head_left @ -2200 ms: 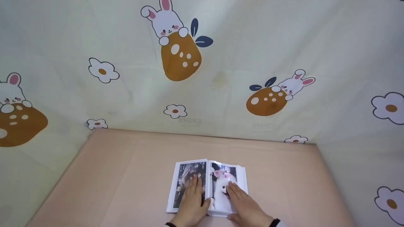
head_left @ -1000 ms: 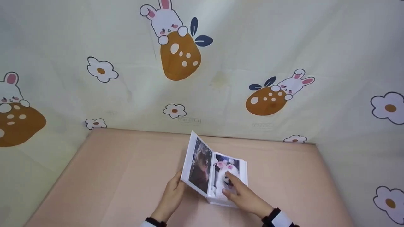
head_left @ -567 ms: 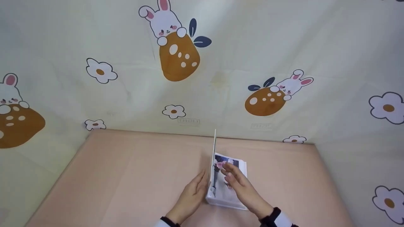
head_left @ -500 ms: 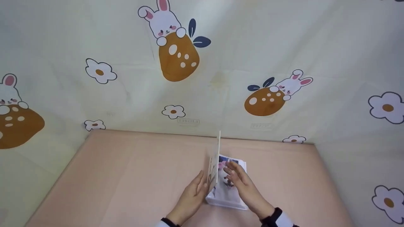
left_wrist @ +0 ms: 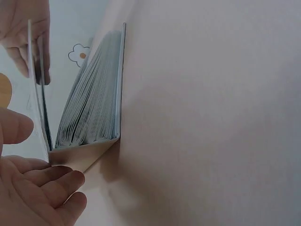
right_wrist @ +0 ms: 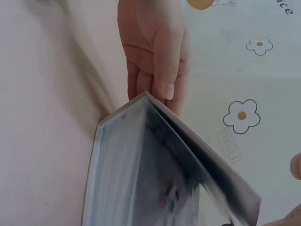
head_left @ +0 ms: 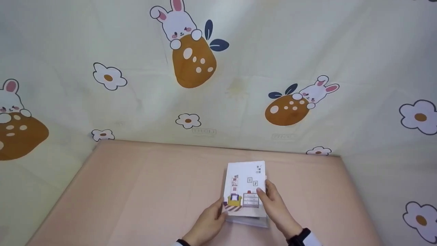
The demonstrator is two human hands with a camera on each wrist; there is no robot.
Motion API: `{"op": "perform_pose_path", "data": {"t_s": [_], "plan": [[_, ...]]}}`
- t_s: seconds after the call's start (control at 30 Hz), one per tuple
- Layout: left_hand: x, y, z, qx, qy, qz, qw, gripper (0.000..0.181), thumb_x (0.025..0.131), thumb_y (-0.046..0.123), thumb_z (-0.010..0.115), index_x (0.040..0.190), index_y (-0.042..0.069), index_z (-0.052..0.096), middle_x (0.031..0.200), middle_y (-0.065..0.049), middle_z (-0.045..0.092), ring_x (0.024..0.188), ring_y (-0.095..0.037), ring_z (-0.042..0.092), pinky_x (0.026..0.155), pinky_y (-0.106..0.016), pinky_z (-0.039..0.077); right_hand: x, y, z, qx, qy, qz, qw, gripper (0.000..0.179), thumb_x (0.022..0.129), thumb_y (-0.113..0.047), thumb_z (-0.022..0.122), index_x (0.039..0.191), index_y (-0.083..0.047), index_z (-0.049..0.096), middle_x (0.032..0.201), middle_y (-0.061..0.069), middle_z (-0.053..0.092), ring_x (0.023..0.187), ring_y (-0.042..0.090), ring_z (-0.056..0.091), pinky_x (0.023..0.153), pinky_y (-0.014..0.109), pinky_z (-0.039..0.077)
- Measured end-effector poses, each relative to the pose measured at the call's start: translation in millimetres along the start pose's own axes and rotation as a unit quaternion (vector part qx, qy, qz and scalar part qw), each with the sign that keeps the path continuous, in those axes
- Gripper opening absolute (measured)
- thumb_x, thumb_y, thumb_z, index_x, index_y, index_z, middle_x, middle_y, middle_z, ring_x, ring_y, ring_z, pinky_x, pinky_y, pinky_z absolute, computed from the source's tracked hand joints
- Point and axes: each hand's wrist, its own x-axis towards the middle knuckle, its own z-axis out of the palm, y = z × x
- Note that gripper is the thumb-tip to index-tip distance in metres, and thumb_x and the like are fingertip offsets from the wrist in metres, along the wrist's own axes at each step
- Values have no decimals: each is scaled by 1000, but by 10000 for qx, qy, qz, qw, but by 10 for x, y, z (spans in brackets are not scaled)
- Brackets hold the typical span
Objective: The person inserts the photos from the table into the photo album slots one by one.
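A white photo album (head_left: 244,184) lies on the table, its illustrated front cover tilted just above the page block. With its thumb on the cover and fingers at the far side of the free edge, my right hand (head_left: 278,210) pinches that cover. My left hand (head_left: 207,222) rests along the spine. In the left wrist view, the left fingers (left_wrist: 61,188) touch the spine from outside, the thumb stands apart, and the sleeved pages (left_wrist: 91,99) fan out. A gap between cover and pages shows in the right wrist view, where the right hand is mostly out of frame.
A peach-coloured cloth covers the table (head_left: 164,184). Behind it and at both sides hangs a pale curtain (head_left: 239,61) printed with rabbits and flowers. The table's back edge runs along the curtain's foot.
The album lay open with both hands on its pages. The left hand lifted the front cover and swung it rightward over the dog photo; the right hand moved to the cover's free edge.
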Motion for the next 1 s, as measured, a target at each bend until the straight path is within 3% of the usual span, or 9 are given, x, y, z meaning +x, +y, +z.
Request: {"op": "perform_pose_path", "data": {"t_s": [0.17,0.4,0.63,1.0], "plan": [[12,6,-11,68,-146,-65,9998,58,104,11,53,151,-17,34,157,-35,39,148,-50,37,119,-61,30,29,165,7,-635,10,485,9968,73,104,-14,51,149,28,13,154,53,17,146,64,23,119,67,27],[21,5,3,151,-284,-63,9995,54,104,11,53,149,-17,39,152,-36,45,144,-49,44,116,-58,37,35,268,26,-1137,62,632,9915,69,99,-12,55,146,28,24,149,51,30,144,62,30,118,66,31],[-47,5,-116,109,-48,-209,9997,52,103,10,53,146,-18,43,148,-37,50,140,-51,49,112,-58,43,75,249,153,-1015,-3,434,9939,67,98,-10,58,146,26,28,147,47,39,142,59,38,116,65,36],[-133,-97,-292,194,368,-106,9991,51,101,6,54,140,-24,43,139,-42,54,129,-51,58,103,-51,53,109,211,388,-948,-294,237,9948,74,96,-12,59,149,26,23,154,48,26,147,61,25,120,68,25]]}}
